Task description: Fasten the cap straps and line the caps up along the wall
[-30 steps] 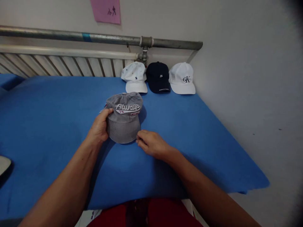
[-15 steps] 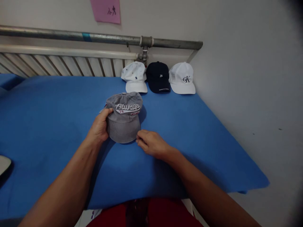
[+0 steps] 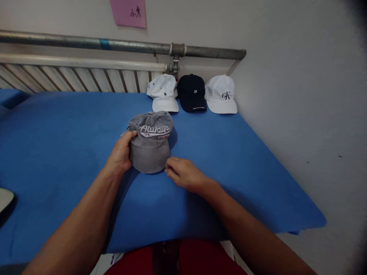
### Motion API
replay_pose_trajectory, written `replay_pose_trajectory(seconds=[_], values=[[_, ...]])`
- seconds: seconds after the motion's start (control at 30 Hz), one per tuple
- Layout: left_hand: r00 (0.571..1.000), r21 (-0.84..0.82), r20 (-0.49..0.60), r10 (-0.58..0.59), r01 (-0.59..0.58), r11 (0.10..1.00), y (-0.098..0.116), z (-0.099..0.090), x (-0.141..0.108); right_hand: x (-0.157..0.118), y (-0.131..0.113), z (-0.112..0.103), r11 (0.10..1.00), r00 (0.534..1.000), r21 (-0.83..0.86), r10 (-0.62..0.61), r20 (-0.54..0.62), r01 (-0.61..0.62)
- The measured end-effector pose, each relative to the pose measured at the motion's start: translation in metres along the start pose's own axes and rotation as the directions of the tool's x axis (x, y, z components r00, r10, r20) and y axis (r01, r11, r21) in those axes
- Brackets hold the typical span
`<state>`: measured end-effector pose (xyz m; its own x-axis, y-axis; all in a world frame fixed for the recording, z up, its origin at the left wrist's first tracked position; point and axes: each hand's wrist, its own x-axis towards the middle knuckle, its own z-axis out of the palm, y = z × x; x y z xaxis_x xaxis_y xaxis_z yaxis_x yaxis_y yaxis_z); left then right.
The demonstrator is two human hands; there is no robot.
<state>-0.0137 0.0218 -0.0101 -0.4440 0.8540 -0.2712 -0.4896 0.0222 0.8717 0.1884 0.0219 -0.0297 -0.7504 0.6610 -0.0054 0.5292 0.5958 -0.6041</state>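
Note:
A grey cap (image 3: 150, 143) with raised "Always" lettering is at the middle of the view, its brim towards me. My left hand (image 3: 122, 151) is closed on the cap's left side, thumb on the front and the other fingers hidden behind it. At the right edge of the brim, my right hand (image 3: 183, 172) has its fingers curled and pinching the edge. Behind stand a white cap (image 3: 164, 91) with a small dark emblem, a black cap (image 3: 191, 91) and a white cap (image 3: 220, 89) with dark letters, side by side.
Blue cloth (image 3: 71, 152) covers the table. Along the back run a metal pipe (image 3: 69, 41) and a white radiator (image 3: 86, 80). A pink note (image 3: 129, 13) hangs above. The wall (image 3: 301, 95) borders the right side. A pale object (image 3: 5, 199) shows at the left edge.

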Motion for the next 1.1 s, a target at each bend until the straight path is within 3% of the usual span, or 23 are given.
replay_pose_trajectory(seconds=[1.1], values=[[1.0, 0.009, 0.001, -0.015, 0.015, 1.0, -0.0004, -0.0006, 0.0002, -0.0008, 0.0008, 0.0012, 1.0, 1.0, 0.008, -0.007, -0.022, 0.007]])
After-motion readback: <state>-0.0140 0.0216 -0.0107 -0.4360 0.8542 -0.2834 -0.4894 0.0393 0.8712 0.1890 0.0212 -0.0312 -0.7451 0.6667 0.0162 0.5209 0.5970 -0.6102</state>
